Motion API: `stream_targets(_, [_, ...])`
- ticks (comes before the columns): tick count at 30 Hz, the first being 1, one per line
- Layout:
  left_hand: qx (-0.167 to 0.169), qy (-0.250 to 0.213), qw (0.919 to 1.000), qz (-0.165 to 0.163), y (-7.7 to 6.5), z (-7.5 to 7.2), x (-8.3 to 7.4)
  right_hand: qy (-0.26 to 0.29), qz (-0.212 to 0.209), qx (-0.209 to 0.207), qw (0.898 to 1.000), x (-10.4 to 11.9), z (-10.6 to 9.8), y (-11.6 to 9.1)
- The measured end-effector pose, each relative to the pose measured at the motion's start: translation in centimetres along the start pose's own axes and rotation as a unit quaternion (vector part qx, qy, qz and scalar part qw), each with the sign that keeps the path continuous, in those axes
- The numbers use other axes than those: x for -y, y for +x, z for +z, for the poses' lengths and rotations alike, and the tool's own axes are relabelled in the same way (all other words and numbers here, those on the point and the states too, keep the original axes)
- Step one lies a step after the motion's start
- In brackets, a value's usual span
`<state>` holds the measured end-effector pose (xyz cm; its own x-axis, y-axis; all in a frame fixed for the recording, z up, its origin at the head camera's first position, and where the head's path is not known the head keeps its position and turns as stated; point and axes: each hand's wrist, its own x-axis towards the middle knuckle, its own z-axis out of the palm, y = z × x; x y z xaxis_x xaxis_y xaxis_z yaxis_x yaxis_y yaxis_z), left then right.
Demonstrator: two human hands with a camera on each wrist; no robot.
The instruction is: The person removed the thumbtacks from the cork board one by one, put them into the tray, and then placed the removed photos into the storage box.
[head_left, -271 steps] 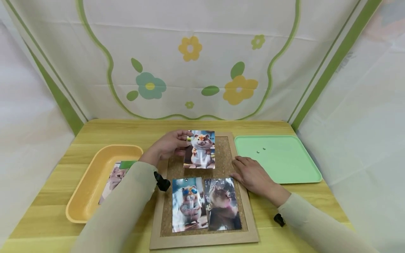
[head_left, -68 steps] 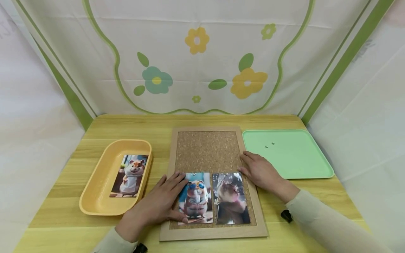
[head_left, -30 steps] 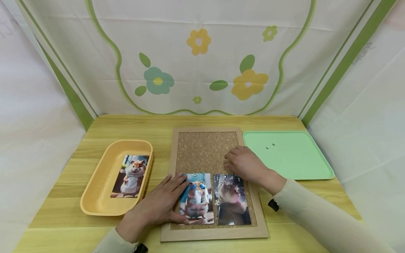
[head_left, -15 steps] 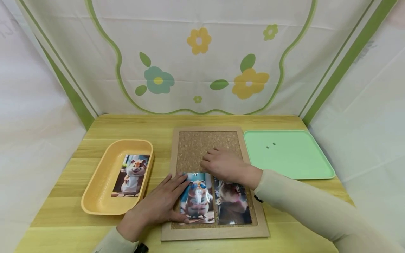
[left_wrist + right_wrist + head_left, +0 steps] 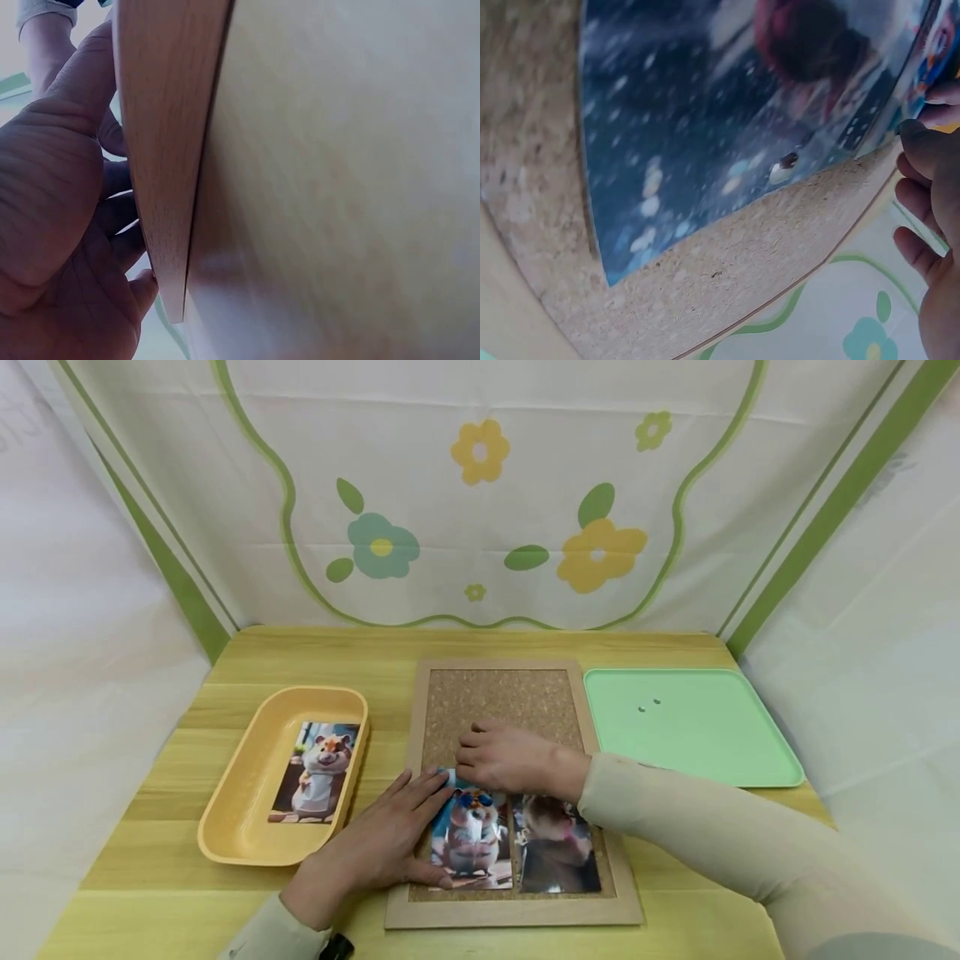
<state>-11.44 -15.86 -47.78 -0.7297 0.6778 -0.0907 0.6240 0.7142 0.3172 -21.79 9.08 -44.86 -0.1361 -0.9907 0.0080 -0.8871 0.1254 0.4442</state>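
Well, starting at the left of the counter (image 5: 157, 852), an orange-yellow tray (image 5: 243, 814) holds a loose photo (image 5: 318, 781) of a hamster in white, lying near the tray's right wall.

Next comes the left hand (image 5: 382, 842), its grip wide: fingers laid across the wooden frame of the corkboard (image 5: 498, 693), fingertips and thumb reaching onto the left edge of the sunglasses photo (image 5: 474, 847). That hand seems to be what steadies things; if it eased off while the other tugged or pressed, I'd expect the print to skew or the board to slide. A crooked pull at the top could also tear the paper. The print itself lies flat on the lower left of the cork, a glossy hamster in blue glasses, with glare down its middle.

Covering part of its top edge is the right hand (image 5: 517, 762), thumb and forefinger brought narrow there; whether they pinch anything, I can't tell. Its wrist crosses above the darker photo (image 5: 558, 864) of a furry animal, just beside the first, so a dropped wrist might knock that one askew. Close up, that photo shows a small tack (image 5: 788, 160) near its top edge, and one corner seems slightly lifted.

Farthest right, a green tray (image 5: 697, 743) carries two tiny metallic pieces (image 5: 641, 709), set close together.
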Motion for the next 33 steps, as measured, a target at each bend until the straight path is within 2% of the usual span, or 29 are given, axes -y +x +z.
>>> stream_targets(8, [-0.001,0.002,1.0,0.002,-0.07,-0.12,0.02,-0.022,-0.034,-0.015,0.999,-0.23,0.27,0.33])
stream_targets(15, [-0.006,0.001,1.0,0.003,-0.06,0.0,0.07,-0.012,-0.052,-0.043,0.998,-0.66,0.78,0.62])
stream_targets(23, [-0.007,-0.001,1.0,0.002,-0.14,0.1,0.06,-0.04,-0.072,-0.04,0.996,-0.75,0.96,0.86])
stream_targets(33, [-0.005,-0.005,1.0,-0.001,-0.07,-0.04,-0.02,-0.044,-0.071,-0.026,0.996,-0.71,0.82,0.75])
